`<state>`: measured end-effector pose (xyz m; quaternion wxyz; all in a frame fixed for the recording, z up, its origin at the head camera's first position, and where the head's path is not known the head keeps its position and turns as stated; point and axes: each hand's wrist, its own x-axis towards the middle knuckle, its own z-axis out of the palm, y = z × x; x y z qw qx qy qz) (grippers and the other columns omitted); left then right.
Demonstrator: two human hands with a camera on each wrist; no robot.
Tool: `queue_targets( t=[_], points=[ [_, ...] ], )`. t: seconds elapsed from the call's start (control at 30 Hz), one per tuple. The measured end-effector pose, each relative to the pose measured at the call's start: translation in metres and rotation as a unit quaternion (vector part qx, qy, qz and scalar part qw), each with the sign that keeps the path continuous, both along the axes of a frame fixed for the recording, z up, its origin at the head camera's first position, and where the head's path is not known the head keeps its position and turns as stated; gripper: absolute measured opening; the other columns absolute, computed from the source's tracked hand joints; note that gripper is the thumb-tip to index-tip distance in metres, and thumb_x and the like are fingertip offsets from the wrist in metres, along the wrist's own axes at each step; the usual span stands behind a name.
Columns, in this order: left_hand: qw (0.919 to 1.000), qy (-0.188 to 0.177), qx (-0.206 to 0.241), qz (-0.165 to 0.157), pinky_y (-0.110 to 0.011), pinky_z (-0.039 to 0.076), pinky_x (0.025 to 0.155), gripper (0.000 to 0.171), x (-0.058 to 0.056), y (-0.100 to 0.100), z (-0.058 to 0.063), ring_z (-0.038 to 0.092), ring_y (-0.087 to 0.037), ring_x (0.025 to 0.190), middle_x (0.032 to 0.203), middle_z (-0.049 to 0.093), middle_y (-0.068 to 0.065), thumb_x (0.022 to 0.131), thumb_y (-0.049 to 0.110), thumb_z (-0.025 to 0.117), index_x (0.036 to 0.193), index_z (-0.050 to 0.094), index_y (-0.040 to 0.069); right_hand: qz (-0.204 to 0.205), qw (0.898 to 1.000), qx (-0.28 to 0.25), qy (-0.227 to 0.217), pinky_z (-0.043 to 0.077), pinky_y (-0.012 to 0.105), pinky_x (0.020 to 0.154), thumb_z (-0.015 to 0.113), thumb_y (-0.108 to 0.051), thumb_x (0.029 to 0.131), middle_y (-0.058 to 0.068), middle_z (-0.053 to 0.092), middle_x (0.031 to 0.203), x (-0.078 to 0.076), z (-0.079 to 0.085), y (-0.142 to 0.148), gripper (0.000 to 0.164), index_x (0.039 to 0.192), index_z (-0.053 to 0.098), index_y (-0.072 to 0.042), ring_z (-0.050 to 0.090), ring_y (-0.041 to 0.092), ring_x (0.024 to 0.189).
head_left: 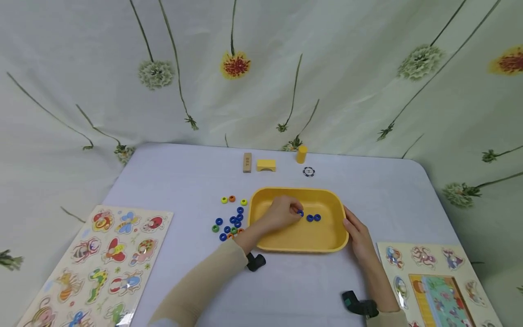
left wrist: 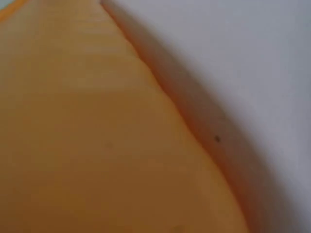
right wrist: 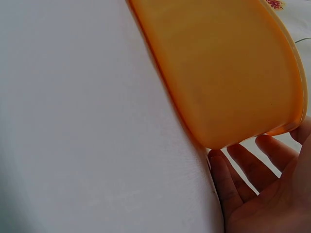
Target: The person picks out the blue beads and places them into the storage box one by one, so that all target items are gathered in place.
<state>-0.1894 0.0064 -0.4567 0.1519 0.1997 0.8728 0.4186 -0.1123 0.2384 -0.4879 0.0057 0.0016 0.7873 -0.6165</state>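
My left hand reaches over the yellow tray and pinches a blue bead between thumb and fingertips. Just right of it, two more blue beads lie side by side on the tray floor. At the tray's right end is my right hand, its extended fingers touching the outside of the wall near the rim. The left wrist view is filled mostly by the tray's side; neither that hand nor the bead shows there.
Left of the tray lie several loose beads in blue, green, orange and yellow. Behind it stand a brown block, a yellow arch block, a yellow cylinder and a chip. Picture boards flank the table.
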Motion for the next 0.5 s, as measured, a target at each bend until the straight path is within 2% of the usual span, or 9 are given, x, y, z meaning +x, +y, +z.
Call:
queue_targets(
  t=[0.17,0.3,0.43,0.5],
  points=[
    [0.9965,0.048,-0.059,-0.035,-0.015,0.043,0.065,0.01,-0.003,0.013,-0.002,0.053,-0.006,0.07,0.075,0.061,0.004,0.073,0.009,0.067,0.083,0.067,0.009,-0.001,1.0,0.001,-0.006,0.027,0.003,0.092,0.039,-0.04,0.092,0.003,0.033,0.142,0.0,0.001,0.001,0.05,0.136,0.035,-0.018,0.029,0.003,0.128],
    [0.9949,0.055,-0.073,-0.044,-0.015,0.041,0.066,0.017,-0.003,0.016,-0.002,0.051,-0.006,0.071,0.076,0.06,0.003,0.073,0.01,0.068,0.089,0.066,0.008,-0.005,1.0,0.002,-0.01,0.027,0.003,0.091,0.04,-0.04,0.092,0.003,0.034,0.141,-0.001,0.001,0.0,0.05,0.136,0.036,-0.018,0.029,0.004,0.129],
    [0.9933,0.085,-0.07,-0.033,-0.018,0.041,0.066,0.027,0.007,0.009,0.006,0.049,-0.007,0.071,0.081,0.058,0.001,0.074,0.015,0.068,0.101,0.064,0.008,-0.004,1.0,-0.001,-0.009,0.027,0.003,0.091,0.04,-0.038,0.093,0.004,0.034,0.141,0.0,0.001,-0.001,0.048,0.136,0.036,-0.017,0.03,-0.001,0.126],
    [0.991,0.121,-0.054,-0.019,-0.017,0.041,0.064,0.03,0.018,0.001,0.012,0.049,-0.006,0.07,0.085,0.059,0.0,0.076,0.018,0.067,0.104,0.063,0.01,-0.003,1.0,-0.002,-0.009,0.027,0.003,0.091,0.04,-0.038,0.093,0.004,0.034,0.141,0.002,0.001,-0.001,0.048,0.136,0.037,-0.017,0.031,-0.007,0.122]
  ],
)
